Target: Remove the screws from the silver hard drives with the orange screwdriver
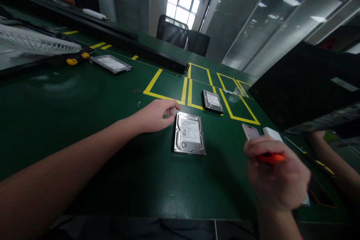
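A silver hard drive [189, 133] lies flat, label up, on the green table in front of me. Beside its upper left corner is my left hand [160, 115], index finger stretched out and the other fingers loosely curled, holding nothing I can see. Whether the fingertip touches the drive I cannot tell. To the right, my right hand [277, 172] is raised above the table, closed around the orange-red handle of what looks like a screwdriver [271, 158]. Motion blurs it, and no shaft shows. A few tiny screws [138, 103] lie left of my left hand.
Further hard drives lie at the back left [112, 63] and by the yellow tape outlines [213, 101]. A phone [251, 132], a white box [272, 134] and a yellow-black screwdriver [323, 167] are on the right. Another person's arm [332, 157] reaches under a large black case [306, 86].
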Demonstrator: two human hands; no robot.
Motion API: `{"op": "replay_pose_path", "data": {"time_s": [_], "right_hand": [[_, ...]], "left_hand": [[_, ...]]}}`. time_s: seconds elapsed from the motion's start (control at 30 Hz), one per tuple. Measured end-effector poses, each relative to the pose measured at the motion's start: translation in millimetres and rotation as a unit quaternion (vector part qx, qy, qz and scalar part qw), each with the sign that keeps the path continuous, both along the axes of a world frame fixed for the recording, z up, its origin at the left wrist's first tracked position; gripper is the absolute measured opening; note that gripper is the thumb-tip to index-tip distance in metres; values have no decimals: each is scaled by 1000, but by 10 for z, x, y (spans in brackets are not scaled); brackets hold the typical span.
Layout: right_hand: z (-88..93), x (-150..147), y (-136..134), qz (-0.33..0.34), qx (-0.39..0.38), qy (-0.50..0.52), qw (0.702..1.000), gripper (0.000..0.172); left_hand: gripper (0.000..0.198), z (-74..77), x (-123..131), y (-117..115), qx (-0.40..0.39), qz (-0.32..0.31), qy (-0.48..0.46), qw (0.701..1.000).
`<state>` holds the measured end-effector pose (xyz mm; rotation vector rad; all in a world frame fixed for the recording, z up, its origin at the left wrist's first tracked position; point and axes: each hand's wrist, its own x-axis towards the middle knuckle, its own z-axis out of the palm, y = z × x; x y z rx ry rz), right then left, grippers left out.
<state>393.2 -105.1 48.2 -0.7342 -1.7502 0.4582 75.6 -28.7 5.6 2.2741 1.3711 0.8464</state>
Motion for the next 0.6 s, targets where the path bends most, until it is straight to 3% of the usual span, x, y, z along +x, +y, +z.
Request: {"op": "replay_pose_path", "data": {"time_s": [0.1, 0.2, 0.43, 0.6], "right_hand": [[284, -162, 165, 90, -108, 146, 979, 41], [392, -297, 318, 151, -170, 151, 962, 36], [133, -388, 326, 214, -211, 197, 933, 37], [64, -385, 290, 215, -222, 199, 930, 36]], "left_hand": [[49, 4, -50, -3, -58, -53, 32, 996], [60, 5, -79, -11, -84, -89, 58, 991], [65, -24, -47, -26, -100, -117, 84, 985], [66, -33, -40, -13, -96, -116, 91, 984]]}}
